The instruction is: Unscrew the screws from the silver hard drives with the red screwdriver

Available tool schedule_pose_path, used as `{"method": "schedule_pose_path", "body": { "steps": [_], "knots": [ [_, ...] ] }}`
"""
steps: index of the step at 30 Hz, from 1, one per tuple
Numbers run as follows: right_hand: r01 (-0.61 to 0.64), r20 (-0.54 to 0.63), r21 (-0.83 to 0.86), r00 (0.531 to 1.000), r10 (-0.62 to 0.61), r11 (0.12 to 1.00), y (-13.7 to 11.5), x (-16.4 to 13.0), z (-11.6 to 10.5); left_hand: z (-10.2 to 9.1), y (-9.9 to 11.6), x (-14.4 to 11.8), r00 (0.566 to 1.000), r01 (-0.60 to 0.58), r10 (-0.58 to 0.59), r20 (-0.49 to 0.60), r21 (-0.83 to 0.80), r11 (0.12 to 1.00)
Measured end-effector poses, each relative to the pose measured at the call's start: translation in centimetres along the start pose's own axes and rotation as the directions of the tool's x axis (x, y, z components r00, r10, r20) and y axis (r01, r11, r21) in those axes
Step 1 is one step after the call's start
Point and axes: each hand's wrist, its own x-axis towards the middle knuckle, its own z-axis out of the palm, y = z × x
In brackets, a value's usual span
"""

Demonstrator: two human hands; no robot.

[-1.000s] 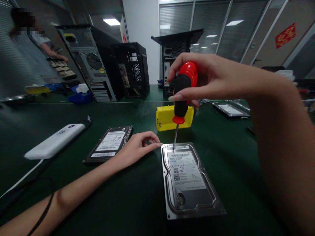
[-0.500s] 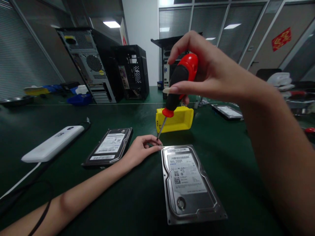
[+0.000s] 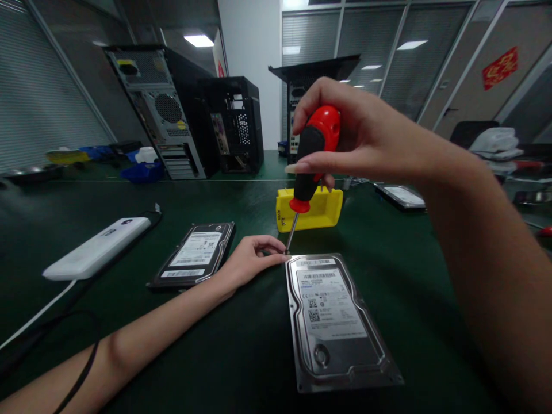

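Note:
A screwdriver (image 3: pixel 307 167) with a red and black handle is held from above in my right hand (image 3: pixel 340 138), thumb and fingers around the grip. Its metal shaft slants down to the far left corner of a silver hard drive (image 3: pixel 340 328), which lies label up on the table. At that corner my left hand (image 3: pixel 254 259) has thumb and forefinger pinched together beside the driver's tip. Whatever is between those fingertips is too small to make out. Just behind the drive, a yellow plastic bin (image 3: pixel 325 210) rests on its side, partly hidden by the screwdriver.
Left of my hand lies another hard drive (image 3: pixel 196 253), with a white power bank (image 3: pixel 99 244) and its cable farther left. Computer cases (image 3: pixel 172 115) stand at the back, near a blue bin (image 3: pixel 142 171). A further drive (image 3: pixel 401 196) is at the right rear.
My right hand has lowered the screwdriver, and its tip now sits closer to the drive's corner and my left fingertips. The left hand keeps its pinch; the view has shifted slightly.

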Motion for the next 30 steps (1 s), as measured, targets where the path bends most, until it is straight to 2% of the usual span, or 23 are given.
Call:
{"method": "schedule_pose_path", "body": {
  "steps": [5,12,21,30],
  "knots": [
    [0.024,0.032,0.049,0.999,-0.025,0.999,-0.02,0.16,0.17,0.19,0.05,0.11,1.0,-0.005,0.007,0.017,-0.083,0.997],
    [0.031,-0.012,0.023,0.999,-0.031,0.999,-0.29,0.08,0.08,0.35,0.23,-0.02,1.0,0.0,0.0,-0.003,-0.133,0.991],
    [0.041,-0.023,-0.013,0.999,-0.042,0.999,-0.34,0.07,0.1,0.26,0.6,-0.38,0.999,-0.011,0.011,-0.041,0.008,1.0],
    [0.059,-0.011,-0.037,0.998,-0.059,0.998,-0.27,0.13,0.17,0.14,0.23,0.59,0.999,0.018,-0.019,0.036,0.033,0.999]
  ]
}}
